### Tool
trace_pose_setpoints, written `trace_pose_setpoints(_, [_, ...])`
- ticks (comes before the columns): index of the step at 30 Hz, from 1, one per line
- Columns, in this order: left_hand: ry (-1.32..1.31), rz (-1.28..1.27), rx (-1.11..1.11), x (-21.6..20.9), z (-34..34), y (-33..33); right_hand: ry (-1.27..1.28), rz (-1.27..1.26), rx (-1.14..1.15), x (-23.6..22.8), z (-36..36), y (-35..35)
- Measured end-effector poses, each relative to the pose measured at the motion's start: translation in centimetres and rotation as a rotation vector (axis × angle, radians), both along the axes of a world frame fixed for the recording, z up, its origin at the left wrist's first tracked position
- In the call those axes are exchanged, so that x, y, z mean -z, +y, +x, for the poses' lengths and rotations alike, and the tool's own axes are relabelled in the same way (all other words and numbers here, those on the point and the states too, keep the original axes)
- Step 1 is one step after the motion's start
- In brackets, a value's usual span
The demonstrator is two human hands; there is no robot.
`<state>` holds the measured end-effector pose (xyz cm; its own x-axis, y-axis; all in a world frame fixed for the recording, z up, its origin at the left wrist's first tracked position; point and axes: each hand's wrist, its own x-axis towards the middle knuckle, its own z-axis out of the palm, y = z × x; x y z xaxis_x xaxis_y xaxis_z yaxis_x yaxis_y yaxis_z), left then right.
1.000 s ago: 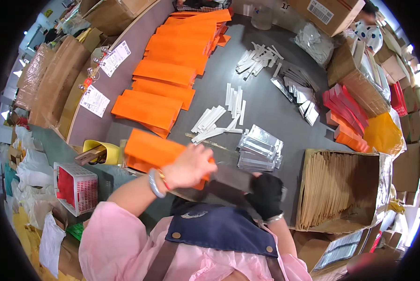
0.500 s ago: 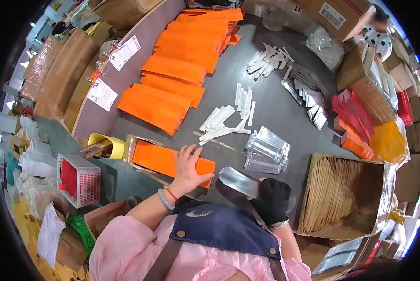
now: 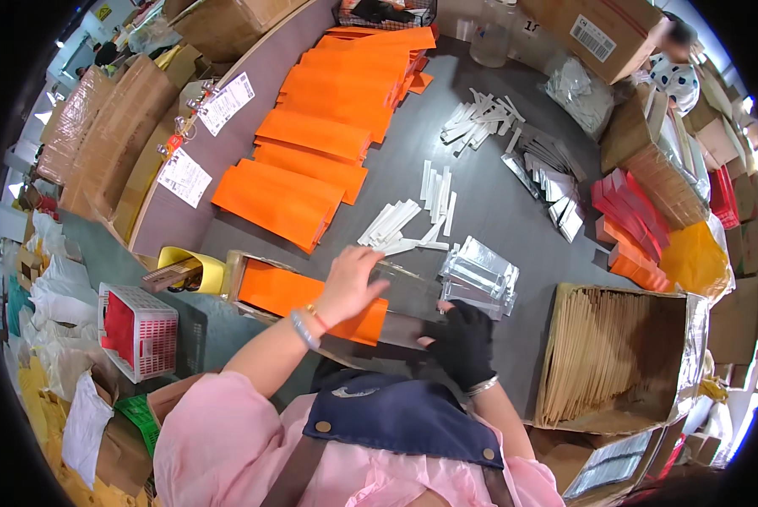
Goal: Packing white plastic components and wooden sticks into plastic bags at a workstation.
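My bare left hand (image 3: 353, 287) reaches over the orange sheet (image 3: 271, 286) in a narrow cardboard tray, its fingers stretched toward the white strips (image 3: 389, 223). No held thing shows in it. My right hand (image 3: 465, 342), in a black fingerless glove, is beside the stack of clear plastic sleeves (image 3: 480, 269). Its thumb and forefinger are apart, with nothing visible between them. The glove hides part of the table below it.
Stacked orange sheets (image 3: 324, 131) lie far left. More white strips (image 3: 480, 121) and shiny clear packets (image 3: 556, 177) lie far right. An open carton of brown pieces (image 3: 607, 359) stands at right, near red and orange bundles (image 3: 628, 211). A yellow holder (image 3: 197, 270) adjoins the tray.
The clear sleeve that was at my right hand no longer shows. My right hand has moved up and left, toward the sleeve stack. My left hand has shifted slightly right and up.
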<state>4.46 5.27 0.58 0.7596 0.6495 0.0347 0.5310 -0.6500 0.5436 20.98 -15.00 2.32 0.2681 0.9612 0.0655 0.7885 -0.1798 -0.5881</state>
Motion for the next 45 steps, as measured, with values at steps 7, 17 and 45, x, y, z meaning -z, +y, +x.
trace_pose_setpoints(7, [-0.010,0.016,0.105,2.7,3.4,1.4,0.005,0.111,0.484,-1.4,5.3,-8.6])
trace_pose_setpoints(17, [0.012,-0.196,0.007,0.6,3.7,1.1,-0.195,0.095,0.905,1.2,12.1,-20.2])
trace_pose_setpoints(45, [-0.139,-0.466,0.346,-2.9,8.6,-2.8,-0.167,-0.080,1.273,0.5,12.7,-23.8])
